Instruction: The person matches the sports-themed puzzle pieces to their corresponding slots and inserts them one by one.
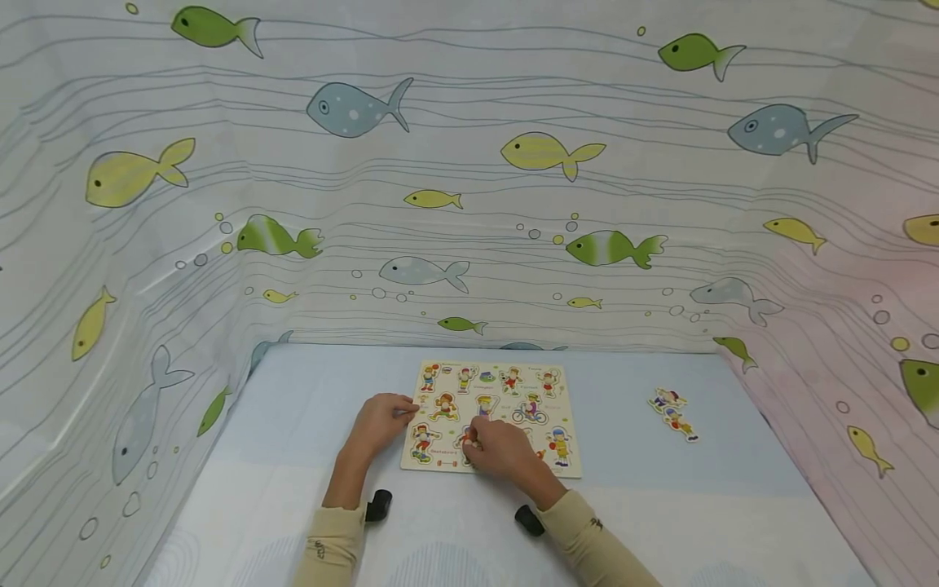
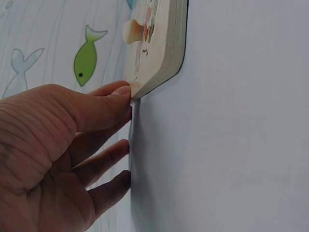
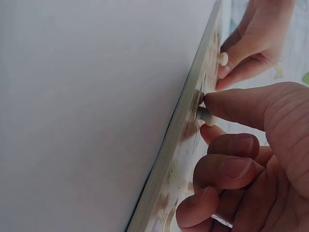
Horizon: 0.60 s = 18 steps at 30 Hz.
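A wooden peg puzzle board (image 1: 456, 368) with several small sports figures lies flat on the table. My right hand (image 1: 506, 450) is over its lower middle. In the right wrist view, my right thumb and index finger pinch a small knob (image 3: 205, 116) on a figure piece low over the board; the other fingers curl beside it. My left hand (image 1: 380, 424) is at the board's left edge. In the left wrist view, its thumb and index tips touch the board's corner, and the other fingers are spread, their tips on the table.
Two loose figure pieces, one (image 1: 667, 399) just behind the other (image 1: 681, 425), lie right of the board. A pale blue and white cloth (image 1: 293, 456) covers the table. Behind and at both sides rises a fish-patterned curtain (image 1: 469, 236).
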Available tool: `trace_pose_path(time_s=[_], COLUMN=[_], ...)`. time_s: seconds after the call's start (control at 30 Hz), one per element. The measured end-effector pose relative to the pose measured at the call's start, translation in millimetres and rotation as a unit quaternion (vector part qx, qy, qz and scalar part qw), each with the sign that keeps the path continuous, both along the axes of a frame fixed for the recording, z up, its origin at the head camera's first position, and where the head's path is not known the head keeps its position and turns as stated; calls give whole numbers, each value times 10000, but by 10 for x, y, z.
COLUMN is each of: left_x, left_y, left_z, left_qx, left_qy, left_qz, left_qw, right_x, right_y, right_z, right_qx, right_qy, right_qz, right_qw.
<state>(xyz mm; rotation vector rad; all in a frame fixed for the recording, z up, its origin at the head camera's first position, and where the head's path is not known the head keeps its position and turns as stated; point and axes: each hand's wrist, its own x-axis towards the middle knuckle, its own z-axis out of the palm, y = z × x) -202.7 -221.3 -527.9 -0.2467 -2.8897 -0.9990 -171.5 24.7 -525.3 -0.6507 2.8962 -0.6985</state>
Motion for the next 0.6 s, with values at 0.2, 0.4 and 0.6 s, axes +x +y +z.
trace_pose_path(time_s=[0.2,0.4,0.6], left_x=[-8,8,5], left_y=[9,10,11], left_z=[-4,7,13], left_qx=[-48,-17,-13], left_qy=[-17,-24,8], left_qz=[-40,-18,-7], left_qw=[10000,10000,10000], right_x=[2,10,18], right_y=[4,-3,5], right_z=[-12,-11,-4], right_qx=[-50,-38,-6], right_qy=[0,28,82], right_qz=[-23,-27,-36], right_qw=[10000,10000,10000])
